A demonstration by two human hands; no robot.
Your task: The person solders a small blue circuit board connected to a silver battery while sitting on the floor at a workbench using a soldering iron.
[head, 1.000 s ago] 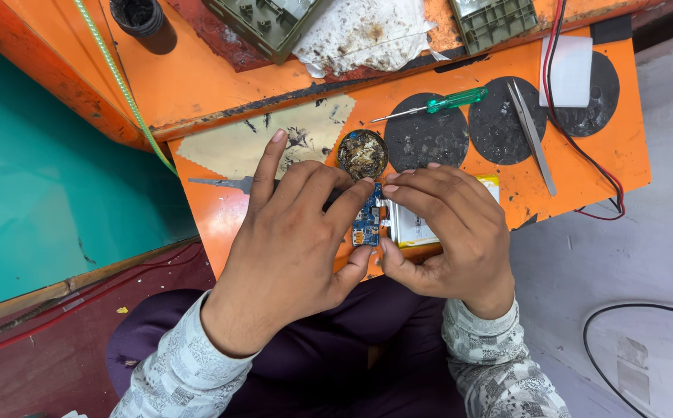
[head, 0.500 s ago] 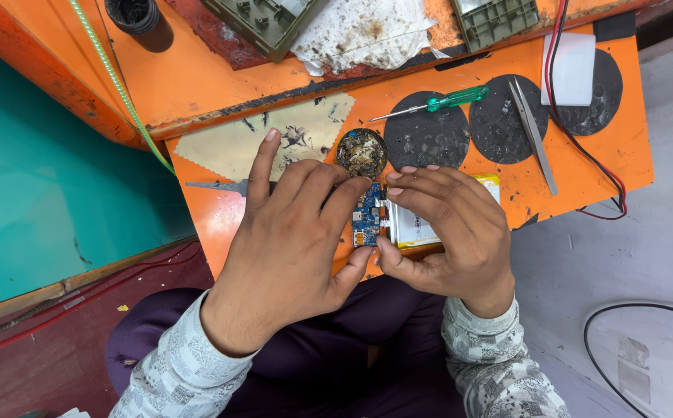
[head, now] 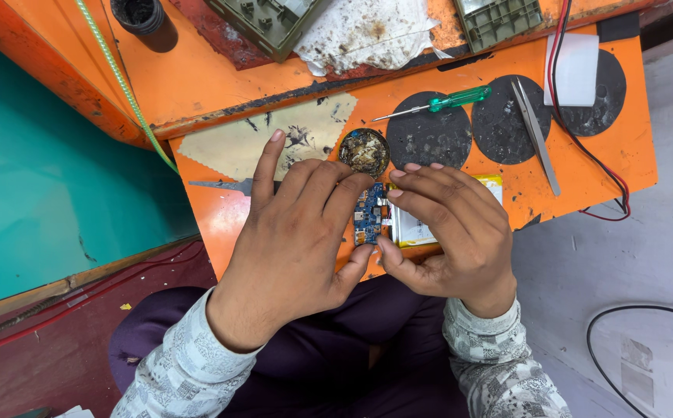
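A small blue circuit board (head: pixel 368 213) joined to a flat silver battery pack with a yellow edge (head: pixel 417 228) lies on the orange work board (head: pixel 599 155). My left hand (head: pixel 297 240) grips the circuit board between thumb and fingers, its forefinger stretched out over a beige cloth (head: pixel 274 139). My right hand (head: pixel 448 224) covers the battery pack, thumb below and fingertips at its left end by the circuit board.
A green-handled screwdriver (head: pixel 437 103), metal tweezers (head: pixel 536 135), a white pad (head: pixel 572 70) and a red and black cable (head: pixel 584 155) lie on the board with dark round patches. A dirty round tin (head: pixel 364 151) sits above the hands. A black cable (head: pixel 646 310) crosses the grey floor.
My left forefinger has lifted and stretched further out over the cloth. Both hands stay on the circuit board and battery pack.
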